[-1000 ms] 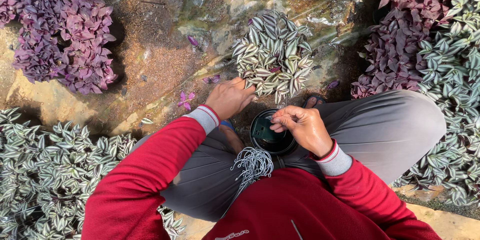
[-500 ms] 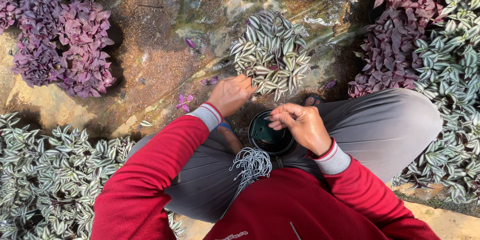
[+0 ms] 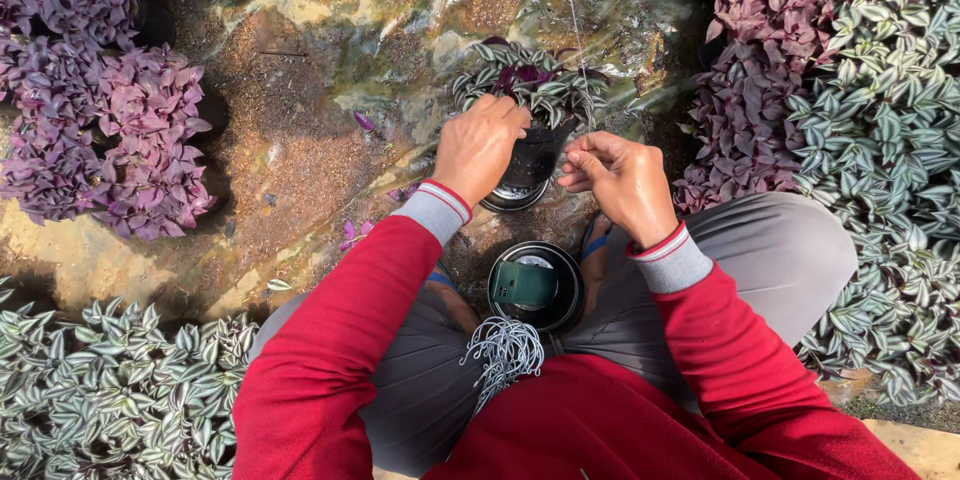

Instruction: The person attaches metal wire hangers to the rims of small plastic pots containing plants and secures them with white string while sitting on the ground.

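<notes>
Damp, soil-strewn ground ringed by purple and striped plants, left hand clamped over tilted black pot of striped foliage, right hand pinching thin wire beside it: likely to tip or spill if grip slackens.

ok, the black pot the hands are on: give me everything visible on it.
The small black pot looks like thin plastic and is tilted, its base ring toward the camera. Striped green-and-silver leaves with a purple centre fill its top. The left hand clasps its side; the right hand pinches a thin wire beside it. It is above wet ground, ahead of the knees.
</notes>
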